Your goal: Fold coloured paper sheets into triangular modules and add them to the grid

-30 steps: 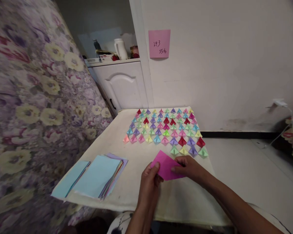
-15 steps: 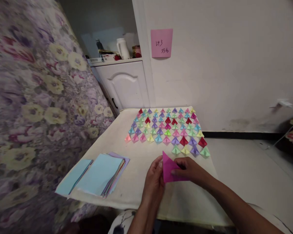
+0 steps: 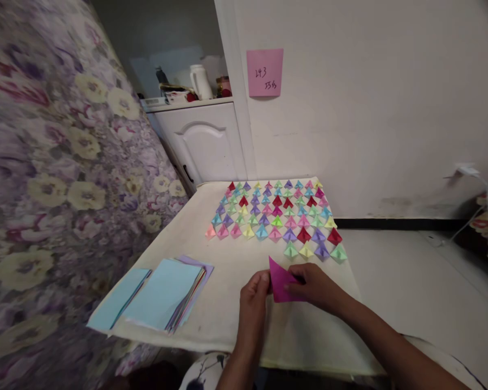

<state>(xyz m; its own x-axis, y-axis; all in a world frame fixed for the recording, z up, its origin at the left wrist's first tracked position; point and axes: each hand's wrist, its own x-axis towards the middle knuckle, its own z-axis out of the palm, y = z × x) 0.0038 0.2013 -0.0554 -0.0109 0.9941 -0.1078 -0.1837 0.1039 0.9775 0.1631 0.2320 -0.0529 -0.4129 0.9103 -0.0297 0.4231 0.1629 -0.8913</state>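
A magenta sheet of paper (image 3: 280, 283), folded to a triangle with its point upward, is held in the air above the near part of the table. My left hand (image 3: 254, 292) pinches its left edge between thumb and fingers. From the right, my right hand (image 3: 315, 284) grips the same paper, its thumb across the face and its fingers curled behind. Part of the paper is hidden by that hand. Just beyond are rows of small folded paper pieces in many colours, the nearest being a purple folded piece (image 3: 321, 249) and a yellow one (image 3: 306, 249).
A stack of coloured paper (image 3: 162, 292) lies at the table's left, beside a smaller blue stack (image 3: 120, 298) at the edge. A floral curtain (image 3: 65, 162) hangs on the left. Behind the cream-covered table (image 3: 228, 303) stand a white cabinet (image 3: 205, 141) and a wall with a pink note (image 3: 265, 73).
The paper has turned slightly in my hands, and my left fingers have shifted along its left edge. The whole view has moved a little. The folded pieces and stacks stay put.
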